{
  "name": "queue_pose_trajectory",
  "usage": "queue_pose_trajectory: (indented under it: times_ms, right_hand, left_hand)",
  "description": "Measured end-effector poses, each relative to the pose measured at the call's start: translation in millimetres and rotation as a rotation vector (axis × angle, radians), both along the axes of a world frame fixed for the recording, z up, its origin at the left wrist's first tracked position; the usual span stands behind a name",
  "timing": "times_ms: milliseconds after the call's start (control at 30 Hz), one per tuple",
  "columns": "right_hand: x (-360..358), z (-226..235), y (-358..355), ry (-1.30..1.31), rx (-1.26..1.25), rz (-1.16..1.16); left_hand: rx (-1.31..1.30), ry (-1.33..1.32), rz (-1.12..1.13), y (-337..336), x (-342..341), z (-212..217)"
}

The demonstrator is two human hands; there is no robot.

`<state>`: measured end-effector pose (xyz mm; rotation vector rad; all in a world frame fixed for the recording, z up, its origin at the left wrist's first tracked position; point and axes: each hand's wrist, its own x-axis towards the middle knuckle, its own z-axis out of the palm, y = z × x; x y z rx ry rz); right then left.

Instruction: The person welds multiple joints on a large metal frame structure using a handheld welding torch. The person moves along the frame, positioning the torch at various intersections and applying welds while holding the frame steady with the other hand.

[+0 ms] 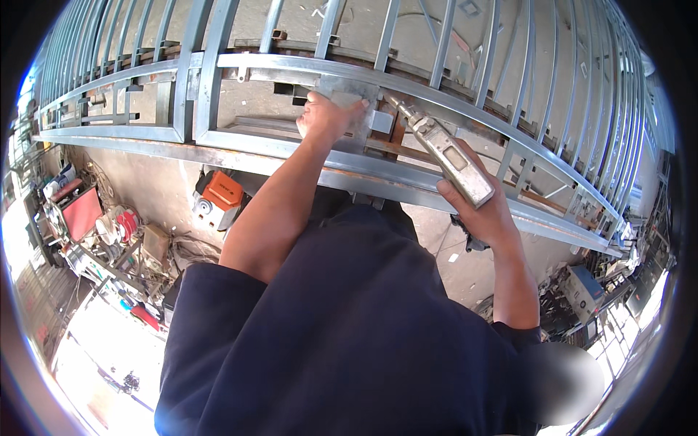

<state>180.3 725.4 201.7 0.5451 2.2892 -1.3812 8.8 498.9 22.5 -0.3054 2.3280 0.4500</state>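
Note:
My left hand [325, 118] is on a grey metal plate [347, 89] set in the lower band of a metal railing frame [291, 65]. Its thumb stretches toward the plate's right edge, and its other fingers curl by the left edge. In my right hand [486, 207] is a worn grey handheld power tool [456, 163], long-bodied, with a narrow metal nose. The nose points up and left, close to the frame's curved rail, just right of the plate. Whether its tip touches anything I cannot tell. A small pale square piece [381, 121] lies beside the plate.
Upright bars [443, 43] rise across the far side. A straight lower rail [378, 171] runs in front of my body. An orange and grey machine [220, 192] stands on the floor at left, near cluttered shelving [80, 211]. A blue-topped box [584, 287] sits at lower right.

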Motion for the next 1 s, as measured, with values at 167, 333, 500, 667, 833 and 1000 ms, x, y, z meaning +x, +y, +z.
queue_pose_trajectory:
  times_ms: [167, 333, 500, 667, 833, 1000]
  right_hand:
    - [-33, -4, -24, -0.058, 0.043, 0.010]
    - [-46, -31, -48, 0.067, 0.126, 0.108]
    - [-48, -52, -71, 0.211, 0.185, 0.225]
    - [-49, -65, -92, 0.266, 0.311, 0.281]
    - [-51, -77, -100, 0.425, 0.380, 0.309]
    - [-46, -85, -105, 0.438, 0.472, 0.344]
  left_hand:
    - [0.004, 0.035, -0.009, 0, 4, -1]
    - [0.062, 0.034, -0.079, -12, 1, 0]
    - [0.073, 0.359, -0.256, -55, 16, -8]
    - [0.062, 0.305, -0.363, -73, 22, -11]
    - [0.107, 0.282, -0.309, -72, 19, -13]
    - [0.097, 0.268, -0.337, -73, 17, -11]
